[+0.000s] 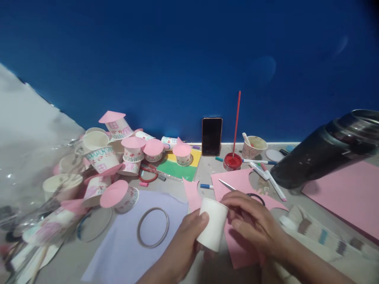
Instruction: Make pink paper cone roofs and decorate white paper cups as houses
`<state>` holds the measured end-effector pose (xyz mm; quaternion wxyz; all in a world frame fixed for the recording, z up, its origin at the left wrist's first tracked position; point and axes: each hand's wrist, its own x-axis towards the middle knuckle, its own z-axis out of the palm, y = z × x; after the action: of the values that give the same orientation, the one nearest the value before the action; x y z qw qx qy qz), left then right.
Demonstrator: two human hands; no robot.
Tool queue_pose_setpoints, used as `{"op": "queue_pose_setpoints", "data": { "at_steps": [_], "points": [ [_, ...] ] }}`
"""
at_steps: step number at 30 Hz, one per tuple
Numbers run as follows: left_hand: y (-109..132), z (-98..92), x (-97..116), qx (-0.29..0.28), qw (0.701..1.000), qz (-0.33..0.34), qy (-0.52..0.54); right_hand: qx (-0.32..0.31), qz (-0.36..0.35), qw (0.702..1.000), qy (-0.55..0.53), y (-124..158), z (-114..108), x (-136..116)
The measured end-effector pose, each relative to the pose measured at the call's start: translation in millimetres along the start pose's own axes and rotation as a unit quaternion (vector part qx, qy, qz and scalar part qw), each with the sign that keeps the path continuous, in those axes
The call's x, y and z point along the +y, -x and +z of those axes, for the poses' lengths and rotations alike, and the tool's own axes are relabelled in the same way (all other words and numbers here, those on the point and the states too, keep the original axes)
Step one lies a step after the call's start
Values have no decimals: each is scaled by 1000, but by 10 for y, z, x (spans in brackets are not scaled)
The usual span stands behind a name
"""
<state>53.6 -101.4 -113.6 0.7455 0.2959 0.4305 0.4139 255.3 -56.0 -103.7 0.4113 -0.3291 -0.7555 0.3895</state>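
A plain white paper cup (212, 225) stands slightly tilted between my hands, above the table. My left hand (189, 236) wraps round its left side, with the thumb pressed on the front wall. At the right edge of the rim, the curled fingers of my right hand (251, 221) grip the cup; their tips are partly hidden. Under and behind that hand lie cut pink paper (239, 252) and scissors (227, 184). To the left, a purple sheet (118, 244) carries a ring (139, 232).
Decorated paper cups with pink paper tops (133, 148) crowd the left. A phone (212, 136) leans on the blue wall beside a red paint jar (232, 161) with a brush (237, 122). Markers (275, 185) and a dark flask (322, 154) stand right, near a pink sheet (349, 197).
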Motion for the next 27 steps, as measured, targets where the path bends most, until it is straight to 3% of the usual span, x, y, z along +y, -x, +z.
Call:
{"op": "queue_pose_setpoints", "data": {
  "at_steps": [3,7,9,11,13,16,19,22,27],
  "points": [
    [16,-42,60,34,998,42,-28,-8,29,1000,-4,-16,31,17],
    [-2,-102,58,62,986,152,30,19,199,968,-150,-8,127,68],
    [0,-78,4,51,983,173,19,34,221,957,-184,-11,176,52],
    [22,-18,-51,55,984,170,11,45,149,981,-116,-16,221,9],
    [50,39,-68,98,983,156,19,21,27,999,-23,-12,259,-37],
    [54,53,15,173,977,120,43,-36,-107,992,58,19,290,-52],
    [13,8,170,210,967,116,91,1,-147,981,127,54,252,0],
    [-17,10,295,247,951,114,144,40,-56,964,256,36,110,72],
    [-10,121,386,256,945,83,187,48,137,896,419,-135,-256,117]
  ]
}}
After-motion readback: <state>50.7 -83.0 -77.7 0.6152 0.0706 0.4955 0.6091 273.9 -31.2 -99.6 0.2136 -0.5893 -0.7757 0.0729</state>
